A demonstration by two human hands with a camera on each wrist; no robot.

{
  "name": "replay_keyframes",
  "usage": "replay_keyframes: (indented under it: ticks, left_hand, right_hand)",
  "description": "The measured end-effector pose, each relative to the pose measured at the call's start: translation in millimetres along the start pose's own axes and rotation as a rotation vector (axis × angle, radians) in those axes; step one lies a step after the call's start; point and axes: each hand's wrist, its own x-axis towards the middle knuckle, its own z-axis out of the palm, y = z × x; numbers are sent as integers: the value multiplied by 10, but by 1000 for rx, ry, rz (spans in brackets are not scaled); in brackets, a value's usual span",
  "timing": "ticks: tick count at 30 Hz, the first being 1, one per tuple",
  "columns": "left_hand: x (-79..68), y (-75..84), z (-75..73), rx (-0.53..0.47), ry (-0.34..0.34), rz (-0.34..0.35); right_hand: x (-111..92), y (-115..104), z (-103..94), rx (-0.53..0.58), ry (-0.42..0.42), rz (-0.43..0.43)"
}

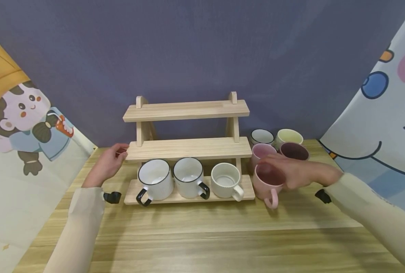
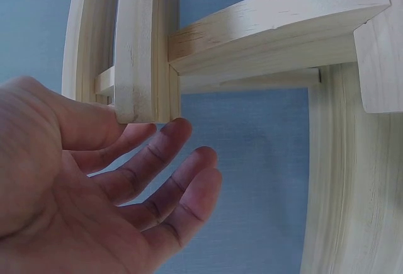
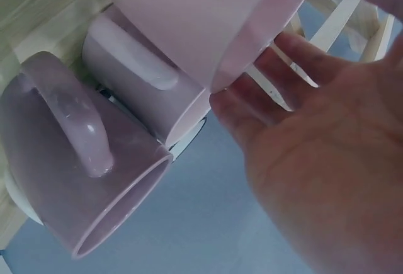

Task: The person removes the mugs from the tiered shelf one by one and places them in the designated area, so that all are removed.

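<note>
My right hand (image 1: 296,172) grips the rim of a pink mug (image 1: 261,189), which is beside the right end of a tiered wooden rack (image 1: 188,148). In the right wrist view, the fingers reach inside the mug (image 3: 182,22) and the thumb lies across its outside. At the rack's left end, my left hand (image 1: 107,165) pinches the end of the middle shelf (image 2: 137,79) between thumb and index finger; its other fingers are loosely bent. Two white mugs with black rims (image 1: 161,191) (image 1: 188,187) and a cream mug (image 1: 224,185) stand on the bottom shelf.
Behind the held mug stand another pink mug (image 1: 263,150), a dark purple mug (image 1: 293,151), a pale yellow mug (image 1: 290,135) and a black-rimmed white mug (image 1: 261,135). A blue-grey backdrop (image 1: 188,49) rises behind the rack. Printed cloths hang on both sides of the wooden table (image 1: 202,242).
</note>
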Motion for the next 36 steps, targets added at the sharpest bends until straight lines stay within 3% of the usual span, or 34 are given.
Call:
replay_keyframes:
  ticks: [6, 11, 14, 23, 26, 31, 36]
  left_hand:
    - [8, -14, 8, -2, -7, -7]
    - [10, -3, 9, -3, -11, -17]
    - [5, 14, 8, -3, -13, -20]
    - [1, 3, 10, -7, -4, -9]
    - [4, -15, 13, -5, -2, -7]
    - [7, -4, 3, -6, -12, -20]
    - [8, -1, 2, -10, -19, -39]
  right_hand:
    - [4, -15, 5, -56, 4, 12]
    - [25, -58, 28, -53, -1, 170]
    - [35, -71, 41, -63, 21, 220]
    - [54, -29, 22, -25, 28, 136]
    - [66, -37, 10, 9, 14, 151]
    - [77, -97, -34, -15, 64, 185]
    - [114, -187, -74, -84, 138, 155]
